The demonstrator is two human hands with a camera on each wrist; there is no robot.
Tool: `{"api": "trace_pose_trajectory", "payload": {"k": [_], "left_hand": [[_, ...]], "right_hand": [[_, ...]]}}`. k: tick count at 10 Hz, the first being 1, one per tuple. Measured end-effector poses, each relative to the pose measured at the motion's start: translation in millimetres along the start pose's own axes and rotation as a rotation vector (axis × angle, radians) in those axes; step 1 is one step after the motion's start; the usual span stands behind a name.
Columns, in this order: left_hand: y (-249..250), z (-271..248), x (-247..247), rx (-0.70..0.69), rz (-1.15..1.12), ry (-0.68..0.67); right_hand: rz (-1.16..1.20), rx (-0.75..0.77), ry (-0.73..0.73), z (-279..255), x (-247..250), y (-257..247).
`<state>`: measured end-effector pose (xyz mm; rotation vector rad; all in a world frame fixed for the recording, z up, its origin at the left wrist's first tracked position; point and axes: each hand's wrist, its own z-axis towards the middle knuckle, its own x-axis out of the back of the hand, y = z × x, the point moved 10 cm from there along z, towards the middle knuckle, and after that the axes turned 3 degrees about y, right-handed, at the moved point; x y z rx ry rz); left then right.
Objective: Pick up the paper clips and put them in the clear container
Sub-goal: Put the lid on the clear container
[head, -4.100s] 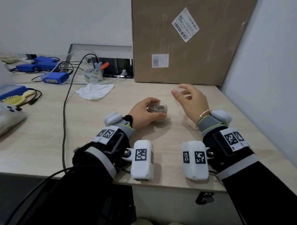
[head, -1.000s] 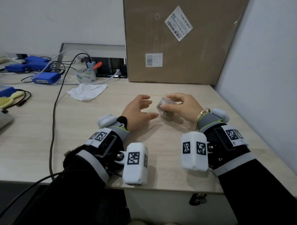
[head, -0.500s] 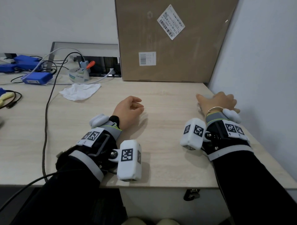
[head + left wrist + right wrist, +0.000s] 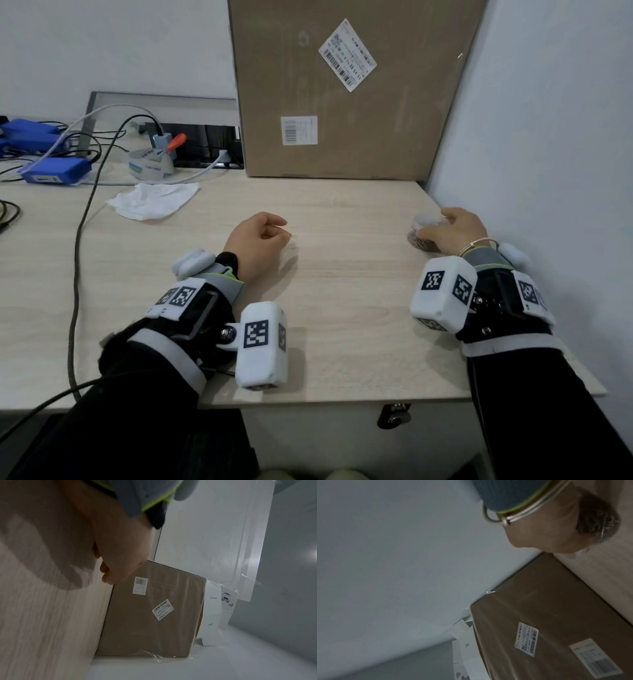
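The clear container (image 4: 420, 229) stands on the desk at the far right, close to the wall, with a dark heap of paper clips (image 4: 418, 244) in its bottom. My right hand (image 4: 454, 229) grips it, thumb across its near side and fingers over its top. The right wrist view shows the container (image 4: 599, 520) beside the palm (image 4: 542, 534). Mid-desk, my left hand (image 4: 260, 240) rests on its edge with fingers loosely curled and holds nothing; the left wrist view shows the same hand (image 4: 118, 566). No loose clips show on the desk.
A big cardboard box (image 4: 342, 96) stands at the back against the right wall (image 4: 548, 154). A white cloth (image 4: 154, 200), a tape roll (image 4: 150, 164), blue devices (image 4: 54, 171) and a long grey cable (image 4: 77, 257) occupy the left side.
My right hand took the container from the desk's middle and carried it to the right, beside the wall. My left hand let go of it and curled up idle.
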<state>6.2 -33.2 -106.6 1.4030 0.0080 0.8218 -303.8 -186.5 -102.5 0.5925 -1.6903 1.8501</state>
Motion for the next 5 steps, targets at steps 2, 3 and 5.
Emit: {"api": "trace_pose_trajectory", "payload": {"k": [2,3,5], "left_hand": [[-1.9,0.6,1.1,0.012,-0.001,0.008],[-2.7,0.4,1.2,0.018,-0.004,0.007],[-10.0,0.9,5.3,0.073,-0.033,0.04]], "right_hand": [[0.011,-0.057,0.195,-1.7,10.7,4.6],[-0.002,-0.081,0.242,-2.9,10.4,7.0],[-0.039,-0.048,0.325,-12.3,17.7,1.2]]}}
